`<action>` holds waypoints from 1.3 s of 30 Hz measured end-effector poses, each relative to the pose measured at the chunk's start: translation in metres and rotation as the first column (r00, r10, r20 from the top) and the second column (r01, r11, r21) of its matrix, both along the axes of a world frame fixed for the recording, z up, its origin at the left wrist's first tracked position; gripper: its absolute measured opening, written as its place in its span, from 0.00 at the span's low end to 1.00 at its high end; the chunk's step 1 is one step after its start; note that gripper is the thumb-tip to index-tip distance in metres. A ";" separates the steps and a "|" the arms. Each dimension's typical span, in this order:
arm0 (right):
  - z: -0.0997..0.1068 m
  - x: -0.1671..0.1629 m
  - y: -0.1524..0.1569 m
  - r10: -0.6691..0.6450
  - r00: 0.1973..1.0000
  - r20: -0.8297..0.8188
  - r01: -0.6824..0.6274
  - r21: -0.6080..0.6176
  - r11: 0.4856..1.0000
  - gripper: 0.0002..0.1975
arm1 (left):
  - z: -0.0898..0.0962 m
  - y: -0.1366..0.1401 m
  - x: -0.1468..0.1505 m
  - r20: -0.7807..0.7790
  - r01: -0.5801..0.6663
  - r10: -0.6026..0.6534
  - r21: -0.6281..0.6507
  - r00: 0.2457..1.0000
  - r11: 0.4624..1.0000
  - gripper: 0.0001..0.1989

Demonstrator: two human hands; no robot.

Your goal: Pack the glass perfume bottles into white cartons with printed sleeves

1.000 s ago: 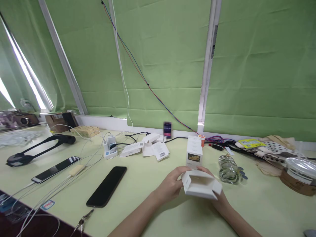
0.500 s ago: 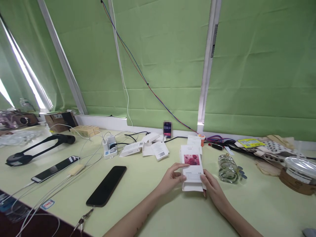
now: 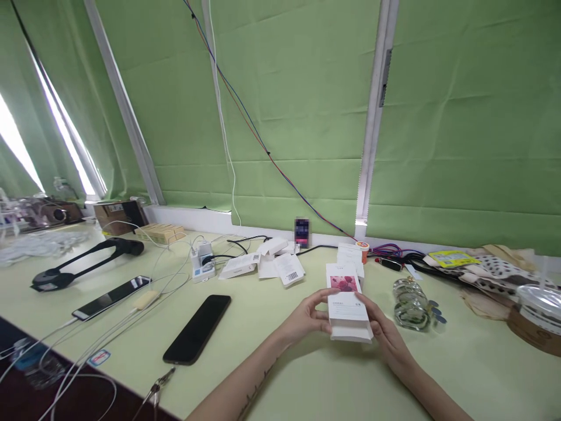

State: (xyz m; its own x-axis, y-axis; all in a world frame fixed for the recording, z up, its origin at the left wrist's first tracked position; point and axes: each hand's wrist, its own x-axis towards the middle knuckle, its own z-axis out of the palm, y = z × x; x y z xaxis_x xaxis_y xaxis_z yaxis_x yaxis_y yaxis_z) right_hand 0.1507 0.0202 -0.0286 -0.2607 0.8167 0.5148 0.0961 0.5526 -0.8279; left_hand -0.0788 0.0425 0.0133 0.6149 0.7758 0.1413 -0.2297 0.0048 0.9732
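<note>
A white cardboard box with a printed picture of pink-red flowers is held between both hands above the table. Its near end gapes toward me, with a flap hanging down. My left hand grips the box's left edge, fingers on top and thumb at the side. On the opposite edge, my right hand is closed round the side, one finger lying on the printed face. Just right of that hand lie clear glass bottles beside several small silvery discs.
Flattened white cartons lie behind the hands, near a power strip. A black phone and keys are at the left. A lidded tub stands at far right. Cables run along the wall.
The box has tilted so its near end opens wider toward me. My right hand has shifted up along its side. The whole view has drifted slightly to the left.
</note>
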 end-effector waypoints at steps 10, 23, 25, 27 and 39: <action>0.006 0.005 -0.009 0.090 0.985 0.147 -0.091 -0.004 0.996 0.31 | 0.001 0.002 -0.004 0.000 0.008 -0.008 0.026 1.000 1.000 0.36; -0.003 -0.013 -0.010 0.109 0.994 0.012 -0.107 -0.128 0.986 0.35 | 0.001 -0.003 0.006 0.013 -0.106 0.105 0.060 0.994 0.993 0.33; -0.005 -0.014 -0.008 0.067 0.996 0.054 -0.061 -0.109 0.992 0.35 | 0.002 -0.003 0.005 0.003 -0.105 0.105 0.076 0.994 0.992 0.34; -0.006 -0.014 -0.008 0.051 0.997 0.064 -0.043 -0.115 0.992 0.36 | 0.004 -0.004 0.005 -0.009 -0.103 0.104 0.097 0.994 0.990 0.37; -0.005 -0.018 -0.009 0.012 0.999 -0.040 -0.021 -0.232 0.973 0.36 | 0.002 -0.005 0.005 0.007 -0.117 0.117 0.101 0.993 0.988 0.32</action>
